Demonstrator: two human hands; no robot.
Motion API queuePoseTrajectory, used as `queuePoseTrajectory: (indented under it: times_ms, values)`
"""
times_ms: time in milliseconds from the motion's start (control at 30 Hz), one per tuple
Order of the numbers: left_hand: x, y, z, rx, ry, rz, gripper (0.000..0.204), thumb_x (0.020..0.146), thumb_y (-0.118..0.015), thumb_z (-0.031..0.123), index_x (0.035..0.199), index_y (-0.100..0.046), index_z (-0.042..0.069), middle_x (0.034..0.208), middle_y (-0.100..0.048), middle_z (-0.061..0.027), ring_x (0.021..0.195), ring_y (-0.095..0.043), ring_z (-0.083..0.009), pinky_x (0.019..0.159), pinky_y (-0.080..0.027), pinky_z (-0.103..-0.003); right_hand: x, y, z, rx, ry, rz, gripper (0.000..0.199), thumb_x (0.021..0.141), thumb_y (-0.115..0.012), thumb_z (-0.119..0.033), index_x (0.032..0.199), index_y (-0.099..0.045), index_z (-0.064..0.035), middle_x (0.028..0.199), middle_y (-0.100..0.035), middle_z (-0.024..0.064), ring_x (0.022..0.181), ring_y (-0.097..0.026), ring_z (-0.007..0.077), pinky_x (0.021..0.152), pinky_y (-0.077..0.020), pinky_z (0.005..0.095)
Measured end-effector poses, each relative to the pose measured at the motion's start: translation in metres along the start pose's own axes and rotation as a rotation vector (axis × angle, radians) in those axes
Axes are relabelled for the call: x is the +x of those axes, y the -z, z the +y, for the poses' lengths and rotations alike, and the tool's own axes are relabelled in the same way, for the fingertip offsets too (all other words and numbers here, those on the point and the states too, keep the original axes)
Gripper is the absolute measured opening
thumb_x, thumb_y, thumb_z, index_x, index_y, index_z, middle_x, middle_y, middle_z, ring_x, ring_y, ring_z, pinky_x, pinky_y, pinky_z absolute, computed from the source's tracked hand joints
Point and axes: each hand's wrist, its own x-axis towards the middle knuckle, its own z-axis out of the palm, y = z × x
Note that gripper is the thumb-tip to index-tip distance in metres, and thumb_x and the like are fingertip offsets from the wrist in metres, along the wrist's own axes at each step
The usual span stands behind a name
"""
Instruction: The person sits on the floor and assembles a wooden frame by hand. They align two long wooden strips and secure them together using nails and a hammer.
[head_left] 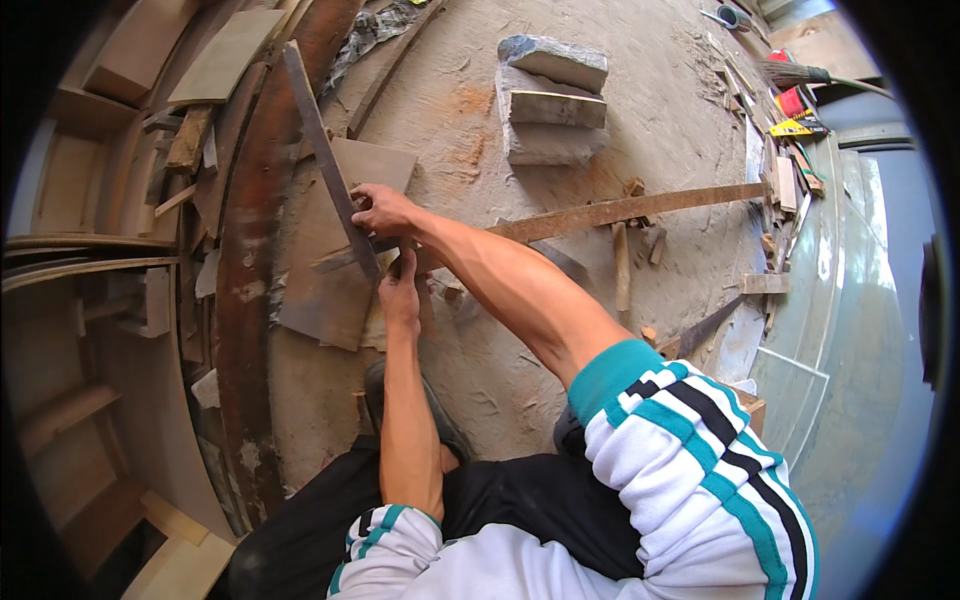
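Note:
A long, dark, narrow strip (325,150), seemingly wood, slants from the upper left down to my hands. My right hand (383,212) reaches across to the left and is closed on this strip near its lower end, fingers at its edge. Just below, my left hand (400,290) is closed with its thumb pointing up, at the near end of a long brown wooden batten (630,207). The batten passes beneath my right forearm and runs right to a scrap pile. What exactly my left fingers hold is partly hidden. Under the hands lies a flat brown board (335,315).
Grey stone-like blocks (555,105) stand on the dusty floor ahead. Wooden cabinet frames (90,390) and a reddish-brown beam (250,300) line the left. To the right are wood offcuts (785,185), a dark saw-like blade (710,325), a broom (795,73) and glass sheets (850,300).

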Motion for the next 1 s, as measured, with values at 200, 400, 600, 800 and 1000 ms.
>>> queuePoseTrajectory:
  times_ms: [200,400,600,800,1000]
  values:
    - [0.003,0.000,-0.007,0.016,-0.011,-0.018,0.054,0.092,-0.076,0.048,0.119,-0.068,0.003,0.091,-0.070,-0.0017,0.072,-0.063,-0.0108,0.062,-0.051,-0.028,-0.002,0.005,0.006,0.025,-0.008,-0.004,0.056,0.084,-0.076,-0.014,0.136,-0.059,-0.0016,0.112,-0.073,0.0193,0.099,-0.071,0.0286,0.086,-0.0572,0.0384]
    - [0.005,0.002,-0.008,0.035,-0.009,0.008,0.046,0.092,-0.075,0.050,0.107,-0.071,0.007,0.083,-0.070,-0.0021,0.068,-0.064,-0.0117,0.061,-0.050,-0.028,-0.007,0.005,-0.002,0.074,-0.056,-0.048,0.055,0.092,-0.073,-0.012,0.142,-0.053,-0.0027,0.110,-0.074,0.0168,0.090,-0.072,0.0225,0.078,-0.0597,0.0358]
    - [0.000,0.009,-0.003,0.019,-0.001,-0.009,0.058,0.091,-0.076,0.051,0.121,-0.067,0.002,0.090,-0.070,-0.0021,0.073,-0.064,-0.0115,0.062,-0.051,-0.028,-0.008,-0.001,-0.008,-0.003,-0.054,-0.032,0.052,0.091,-0.074,-0.013,0.140,-0.056,-0.0031,0.105,-0.075,0.0170,0.089,-0.072,0.0214,0.076,-0.0594,0.0350]
    - [-0.002,-0.008,-0.007,0.038,0.021,-0.014,0.056,0.091,-0.076,0.052,0.116,-0.068,0.003,0.087,-0.070,-0.0018,0.071,-0.064,-0.0113,0.062,-0.049,-0.028,0.002,0.010,0.023,-0.077,-0.007,0.005,0.059,0.085,-0.077,-0.020,0.138,-0.058,-0.0015,0.111,-0.074,0.0219,0.100,-0.073,0.0309,0.087,-0.0582,0.0380]
    - [0.001,0.004,-0.007,0.041,0.000,0.002,0.060,0.091,-0.076,0.051,0.122,-0.068,0.000,0.092,-0.071,-0.0013,0.076,-0.063,-0.0105,0.063,-0.048,-0.028,-0.005,0.000,0.001,-0.048,-0.074,0.011,0.057,0.084,-0.077,-0.019,0.136,-0.060,-0.0032,0.112,-0.074,0.0209,0.103,-0.072,0.0309,0.089,-0.0574,0.0378]
